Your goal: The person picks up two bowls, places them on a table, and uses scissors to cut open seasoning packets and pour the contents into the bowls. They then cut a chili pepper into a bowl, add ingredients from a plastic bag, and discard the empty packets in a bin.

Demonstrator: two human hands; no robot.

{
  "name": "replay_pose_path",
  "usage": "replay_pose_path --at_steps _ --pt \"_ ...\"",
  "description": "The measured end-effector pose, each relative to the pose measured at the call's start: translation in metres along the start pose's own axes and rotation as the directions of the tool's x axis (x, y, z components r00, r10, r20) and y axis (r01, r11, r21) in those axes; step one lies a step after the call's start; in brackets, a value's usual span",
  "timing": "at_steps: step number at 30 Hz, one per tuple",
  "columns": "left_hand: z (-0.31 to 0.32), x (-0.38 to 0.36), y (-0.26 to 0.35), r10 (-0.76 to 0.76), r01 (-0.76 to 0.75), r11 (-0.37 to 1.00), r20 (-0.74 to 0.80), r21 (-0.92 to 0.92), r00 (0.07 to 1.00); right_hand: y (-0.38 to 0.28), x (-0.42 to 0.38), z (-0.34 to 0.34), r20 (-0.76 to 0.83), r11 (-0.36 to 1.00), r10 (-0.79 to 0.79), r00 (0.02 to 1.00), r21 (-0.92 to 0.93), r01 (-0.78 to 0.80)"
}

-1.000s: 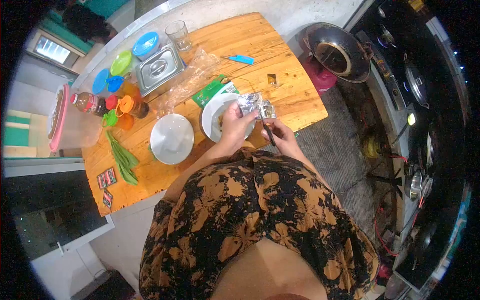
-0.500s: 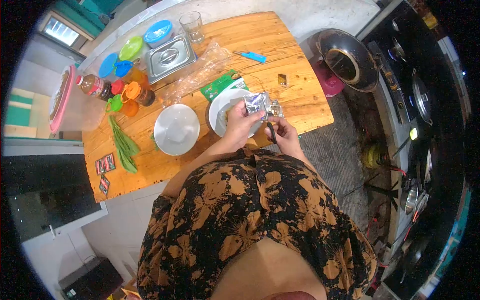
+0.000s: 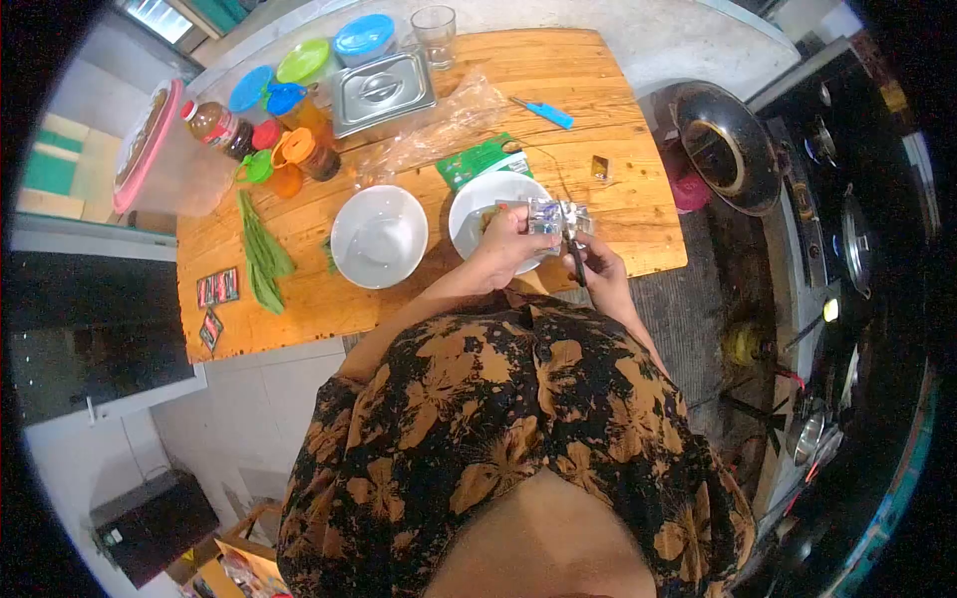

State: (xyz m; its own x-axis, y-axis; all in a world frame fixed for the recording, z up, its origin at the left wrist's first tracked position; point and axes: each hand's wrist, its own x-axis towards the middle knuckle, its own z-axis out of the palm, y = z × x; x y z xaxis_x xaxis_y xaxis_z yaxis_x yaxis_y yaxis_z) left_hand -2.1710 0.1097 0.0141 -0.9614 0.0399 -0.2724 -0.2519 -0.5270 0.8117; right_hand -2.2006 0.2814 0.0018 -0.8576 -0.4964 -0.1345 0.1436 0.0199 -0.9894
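Observation:
My left hand (image 3: 504, 245) is closed on a silver foil sachet (image 3: 544, 216), thumb on its near side. My right hand (image 3: 602, 273) grips a pair of scissors (image 3: 578, 261) by the black handles, its blades pointing away from me and overlapping the foil. Both hands are over the right side of a white bowl (image 3: 467, 204) that has something brownish in it, partly hidden by my left hand. Beside it on the left stands a second white bowl (image 3: 379, 237). A green packet (image 3: 477, 163) lies just behind the bowl.
A blue lighter (image 3: 548, 114), crumpled clear plastic (image 3: 449, 125) and a steel lidded container (image 3: 384, 93) are farther back. Bottles (image 3: 221, 130) and lidded tubs (image 3: 364, 38) stand at the back left, green leaves (image 3: 261, 259) nearer. A wok (image 3: 723, 149) sits beyond the table's right edge.
The camera view has shifted, so the table and bowls appear farther right and slightly higher. Both hands keep their holds, and the sachet has tilted a little against the scissors.

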Motion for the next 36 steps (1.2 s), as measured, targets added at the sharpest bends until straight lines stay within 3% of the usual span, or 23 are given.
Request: replay_pose_path --at_steps 3,6,7,9,10,11,12,14,15,16,17,18,19,23,25,28,32,34,36 --pt "-0.006 -0.009 -0.003 -0.085 0.084 0.996 0.068 0.006 0.994 -0.011 0.005 0.006 -0.062 0.999 0.040 0.997 0.020 -0.039" --pt "-0.012 -0.028 0.018 -0.019 0.028 0.995 0.101 -0.093 0.995 -0.010 0.024 -0.010 -0.076 0.992 0.000 0.997 -0.123 -0.009" --pt "-0.015 -0.038 0.030 0.017 -0.002 0.988 0.099 -0.154 0.995 0.014 0.040 -0.030 -0.058 0.946 -0.141 0.988 -0.301 0.117" --pt "-0.044 -0.060 0.048 0.049 -0.042 0.997 0.103 -0.062 0.993 0.002 0.047 -0.046 -0.064 0.634 -0.153 0.986 -0.772 0.049" --pt "-0.057 -0.071 0.056 0.097 -0.095 0.979 -0.003 0.179 0.995 -0.002 0.051 -0.052 -0.057 0.635 -0.155 0.986 -0.770 0.055" --pt "-0.073 -0.082 0.060 0.165 -0.113 0.904 -0.095 0.413 0.982 -0.004 0.054 -0.057 -0.023 0.526 -0.127 0.992 -0.849 0.048" --pt "-0.097 -0.090 0.058 0.202 -0.107 0.867 -0.148 0.487 0.968 -0.004 0.057 -0.063 0.007 0.406 -0.095 0.995 -0.913 0.045" --pt "-0.137 -0.101 0.047 0.238 -0.087 0.825 -0.204 0.559 0.950 0.005 0.067 -0.082 0.069 0.415 -0.040 0.997 -0.906 0.079" --pt "-0.149 -0.107 0.045 0.308 -0.046 0.741 -0.279 0.670 0.909 0.002 0.070 -0.077 0.127 0.424 0.011 0.992 -0.899 0.110" --pt "-0.159 -0.110 0.042 0.386 0.011 0.646 -0.338 0.763 0.858 -0.006 0.072 -0.077 0.103 0.439 0.099 0.990 -0.897 0.050" --pt "-0.160 -0.109 0.042 0.384 0.015 0.646 -0.343 0.763 0.857 -0.014 0.075 -0.075 0.107 0.440 0.102 0.989 -0.896 0.052" --pt "-0.162 -0.108 0.042 0.527 0.101 0.242 -0.218 0.965 0.821 -0.019 0.077 -0.074 0.040 0.443 0.116 0.992 -0.896 -0.016" --pt "-0.162 -0.105 0.041 0.598 0.197 -0.207 -0.036 0.958 0.801 -0.022 0.079 -0.077 -0.032 0.444 0.129 0.991 -0.892 -0.087" --pt "-0.156 -0.100 0.039 0.587 0.049 -0.215 0.089 0.975 0.805 -0.022 0.079 -0.091 -0.096 0.490 0.182 0.979 -0.854 -0.175" --pt "-0.160 -0.099 0.036 0.622 0.026 -0.122 0.056 0.992 0.781 -0.019 0.076 -0.100 -0.126 0.521 0.201 0.972 -0.826 -0.214" --pt "-0.160 -0.103 0.042 0.676 0.061 -0.050 -0.010 0.997 0.737 -0.020 0.071 -0.103 -0.185 0.448 0.193 0.964 -0.857 -0.255" --pt "-0.168 -0.101 0.043 0.632 0.086 -0.085 -0.013 0.993 0.775 -0.017 0.067 -0.106 -0.228 0.494 0.160 0.960 -0.824 -0.278" --pt "-0.168 -0.098 0.041 0.654 0.014 -0.023 0.004 1.000 0.756 -0.011 0.061 -0.113 -0.245 0.536 0.160 0.956 -0.792 -0.293" --pt "-0.165 -0.094 0.041 0.682 -0.024 -0.047 0.050 0.999 0.730 -0.018 0.058 -0.104 -0.267 0.412 0.081 0.960 -0.868 -0.276"
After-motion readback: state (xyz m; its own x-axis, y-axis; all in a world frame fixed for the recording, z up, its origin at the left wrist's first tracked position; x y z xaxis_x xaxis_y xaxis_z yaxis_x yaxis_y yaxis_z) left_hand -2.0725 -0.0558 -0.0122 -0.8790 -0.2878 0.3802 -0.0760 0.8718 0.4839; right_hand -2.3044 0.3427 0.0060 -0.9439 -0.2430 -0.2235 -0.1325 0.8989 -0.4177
